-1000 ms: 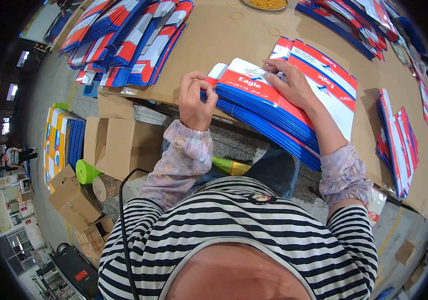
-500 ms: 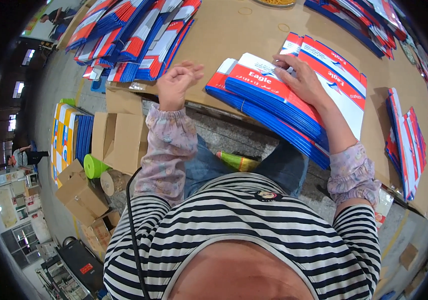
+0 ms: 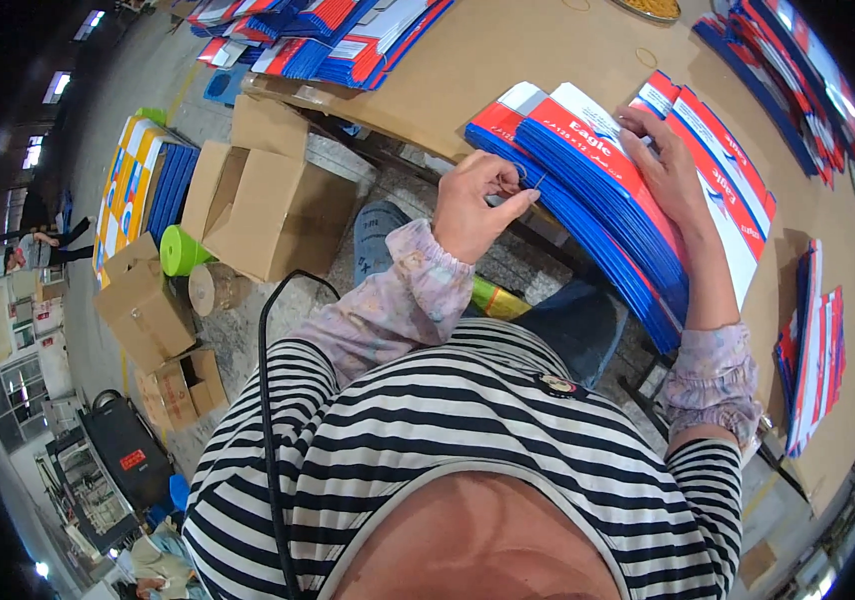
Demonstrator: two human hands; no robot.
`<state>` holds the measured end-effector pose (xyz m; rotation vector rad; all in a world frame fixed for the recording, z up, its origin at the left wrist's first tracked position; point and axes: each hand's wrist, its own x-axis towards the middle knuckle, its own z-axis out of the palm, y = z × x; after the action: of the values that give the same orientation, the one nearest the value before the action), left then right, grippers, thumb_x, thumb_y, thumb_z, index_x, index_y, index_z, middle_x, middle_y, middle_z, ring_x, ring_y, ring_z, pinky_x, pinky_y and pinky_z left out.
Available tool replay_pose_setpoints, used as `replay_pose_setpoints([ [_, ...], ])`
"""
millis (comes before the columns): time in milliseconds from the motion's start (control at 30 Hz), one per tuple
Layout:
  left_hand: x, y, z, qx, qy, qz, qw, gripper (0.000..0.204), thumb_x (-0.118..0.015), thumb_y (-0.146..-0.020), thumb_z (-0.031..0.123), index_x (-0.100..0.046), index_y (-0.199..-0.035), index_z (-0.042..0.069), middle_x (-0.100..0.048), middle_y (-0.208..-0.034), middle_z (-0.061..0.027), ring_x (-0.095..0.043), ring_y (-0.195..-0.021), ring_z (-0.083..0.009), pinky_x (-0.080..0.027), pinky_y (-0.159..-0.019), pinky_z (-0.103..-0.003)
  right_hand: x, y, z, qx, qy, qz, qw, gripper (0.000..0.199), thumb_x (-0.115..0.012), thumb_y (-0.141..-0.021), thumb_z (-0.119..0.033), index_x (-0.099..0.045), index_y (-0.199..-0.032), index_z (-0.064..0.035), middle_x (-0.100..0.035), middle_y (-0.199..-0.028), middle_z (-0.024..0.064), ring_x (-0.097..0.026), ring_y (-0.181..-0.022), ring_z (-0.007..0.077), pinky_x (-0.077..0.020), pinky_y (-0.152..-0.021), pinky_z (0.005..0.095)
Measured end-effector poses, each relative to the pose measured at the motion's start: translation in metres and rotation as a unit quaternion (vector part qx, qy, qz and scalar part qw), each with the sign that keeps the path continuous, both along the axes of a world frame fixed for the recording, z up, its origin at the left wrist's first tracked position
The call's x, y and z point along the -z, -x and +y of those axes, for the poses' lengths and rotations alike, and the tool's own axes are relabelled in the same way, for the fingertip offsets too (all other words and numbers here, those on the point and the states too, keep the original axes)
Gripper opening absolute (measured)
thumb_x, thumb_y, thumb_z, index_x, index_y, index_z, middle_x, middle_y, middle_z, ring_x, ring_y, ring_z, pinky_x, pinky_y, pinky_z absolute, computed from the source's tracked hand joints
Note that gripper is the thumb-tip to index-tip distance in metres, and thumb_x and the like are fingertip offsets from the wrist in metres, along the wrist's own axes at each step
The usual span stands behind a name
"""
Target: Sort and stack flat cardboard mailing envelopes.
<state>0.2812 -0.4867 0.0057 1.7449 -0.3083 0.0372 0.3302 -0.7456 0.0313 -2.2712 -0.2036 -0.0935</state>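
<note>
Leftmost, an open cardboard box [image 3: 283, 218], contents not discernible. The left hand [image 3: 480, 207], fingers curled, is at the near edge of the carton stack [image 3: 603, 203] on the worktop [image 3: 538, 55]; its grip on a thin strand [image 3: 543, 183] is unconfirmed. A dish [image 3: 660, 20] holds yellow bands [image 3: 656, 6]. The right hand [image 3: 672, 175], loosely spread, rests atop the stack; even pressure should keep edges aligned.

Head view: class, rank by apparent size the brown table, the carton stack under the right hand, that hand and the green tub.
Largest to smallest:
Brown table
Carton stack
Right hand
Green tub
</note>
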Motion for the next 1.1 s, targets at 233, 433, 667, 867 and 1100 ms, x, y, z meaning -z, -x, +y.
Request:
replay_pose_setpoints([
  [233,-0.002,0.001,-0.012,-0.054,-0.115,-0.12,0.985,0.013,-0.073,-0.075,0.002,-0.07,-0.088,0.003,-0.067,-0.084,-0.0093,-0.064,-0.073,-0.0191,-0.051,-0.066,-0.028,0.019,-0.016,-0.003,-0.036,-0.014,-0.059,0.998,0.025,-0.058,-0.088,-0.013,-0.064,-0.107,0.0013,-0.067,-0.103,0.017,-0.063,-0.099,0.0251,-0.048,-0.089,0.0366],
  [433,0.013,-0.007,0.0,-0.021,-0.179,-0.144,0.973,0.012,-0.063,-0.087,0.0,-0.065,-0.097,-0.006,-0.062,-0.086,-0.008,-0.057,-0.075,-0.0132,-0.046,-0.067,-0.024,0.041,-0.033,0.009,-0.022,0.045,-0.119,0.992,0.03,-0.061,-0.077,-0.027,-0.07,-0.097,-0.0069,-0.069,-0.091,0.015,-0.065,-0.086,0.0329,-0.0501,-0.078,0.0438],
  [667,0.002,-0.018,-0.006,0.008,-0.273,-0.101,0.957,0.016,-0.061,-0.088,0.008,-0.061,-0.094,-0.006,-0.056,-0.074,-0.0058,-0.049,-0.065,-0.0111,-0.042,-0.059,-0.025,0.029,-0.025,0.002,0.002,0.052,-0.092,0.994,0.034,-0.06,-0.079,-0.032,-0.069,-0.098,-0.0063,-0.07,-0.094,0.0128,-0.064,-0.09,0.0305,-0.0454,-0.082,0.0421],
  [867,-0.001,-0.025,0.004,0.038,-0.314,-0.148,0.937,0.015,-0.058,-0.09,0.009,-0.059,-0.094,-0.005,-0.054,-0.073,-0.0074,-0.048,-0.064,-0.013,-0.041,-0.058,-0.028,0.027,-0.035,0.003,-0.017,0.077,-0.07,0.994,0.038,-0.057,-0.081,-0.036,-0.068,-0.106,-0.0095,-0.07,-0.097,0.0122,-0.063,-0.093,0.03,-0.0436,-0.083,0.0419],
  [1100,0.02,-0.043,0.023,0.088,-0.077,-0.101,0.988,0.023,-0.055,-0.094,0.005,-0.054,-0.108,-0.013,-0.065,-0.099,-0.0217,-0.065,-0.09,-0.0242,-0.052,-0.082,-0.031,0.037,-0.043,0.0,-0.002,0.057,-0.059,0.997,0.039,-0.055,-0.08,-0.037,-0.068,-0.106,-0.0106,-0.07,-0.096,0.0114,-0.063,-0.092,0.0288,-0.0437,-0.08,0.0431],
])
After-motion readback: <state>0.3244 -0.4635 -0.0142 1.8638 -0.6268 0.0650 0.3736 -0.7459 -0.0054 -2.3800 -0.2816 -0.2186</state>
